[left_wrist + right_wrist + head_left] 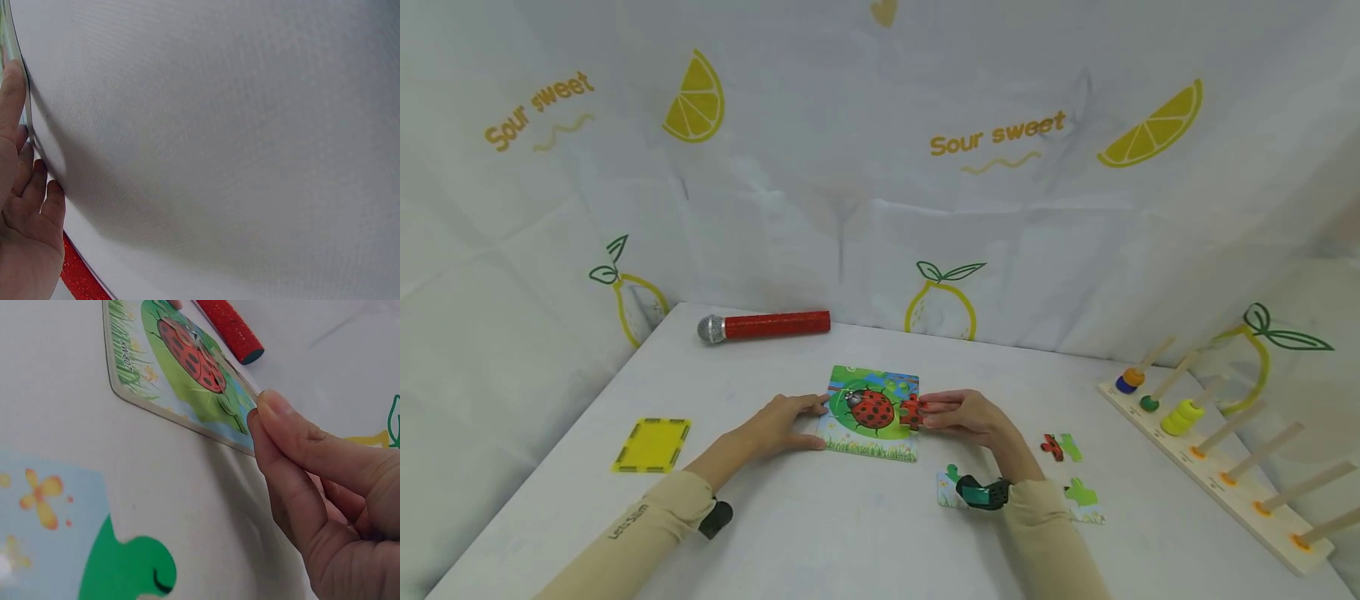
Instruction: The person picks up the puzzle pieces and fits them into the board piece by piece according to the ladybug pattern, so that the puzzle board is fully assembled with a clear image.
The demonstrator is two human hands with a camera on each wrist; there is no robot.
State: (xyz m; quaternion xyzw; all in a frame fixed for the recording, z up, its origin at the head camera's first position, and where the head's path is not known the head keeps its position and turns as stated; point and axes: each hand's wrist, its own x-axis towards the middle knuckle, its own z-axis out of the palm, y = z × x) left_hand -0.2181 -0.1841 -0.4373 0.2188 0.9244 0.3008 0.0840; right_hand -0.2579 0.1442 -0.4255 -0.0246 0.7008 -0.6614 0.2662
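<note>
A square wooden board with a ladybug picture (863, 442) lies flat on the table between the hands. My left hand (778, 425) touches its left edge, fingers nearly straight and thumb by the lower corner. In the left wrist view, one finger lies along that edge. My right hand (964, 414) pinches a red, black-spotted puzzle piece (912, 412) over the board's right side. From the right wrist, thumb and index finger meet at the board's edge; the piece is hidden there. Below this hand lies a blue and green puzzle piece (134, 562), partly covered by the wrist in the head view.
More puzzle pieces lie right of the right forearm, a red and green one (1052, 447) and a green one (1081, 492). A wooden peg rack (1217, 477) stands at far right. A red microphone (775, 325) lies at the back, a yellow square frame (651, 446) at left.
</note>
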